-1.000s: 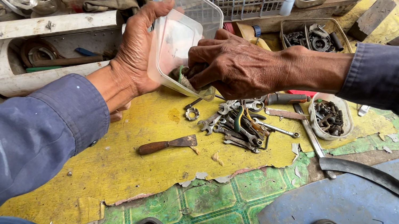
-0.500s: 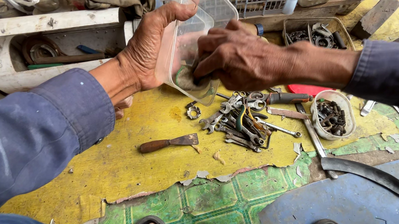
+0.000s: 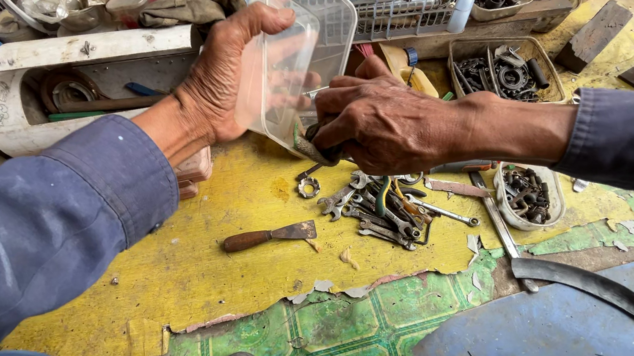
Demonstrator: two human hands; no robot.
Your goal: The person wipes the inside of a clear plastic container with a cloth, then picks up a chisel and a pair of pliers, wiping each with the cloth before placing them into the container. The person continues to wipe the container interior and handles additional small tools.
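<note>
Clear plastic tub (image 3: pixel 303 43) at upper centre of frame, tilted, gripped around its side by left hand (image 3: pixel 227 77). Right hand (image 3: pixel 380 120) closed on grey rag (image 3: pixel 309 143) at tub's lower corner. Best wiped into corners, tub braced firm, above spanner pile (image 3: pixel 386 205).

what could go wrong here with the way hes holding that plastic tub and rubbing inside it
The clear plastic tub is held tilted in the air by the left hand alone, thumb over one rim; pressure from the right hand pushing the rag could twist it loose. It would likely drop onto the pile of wrenches directly below, which might crack it. The thin wall may also flex under hard rubbing.
</note>
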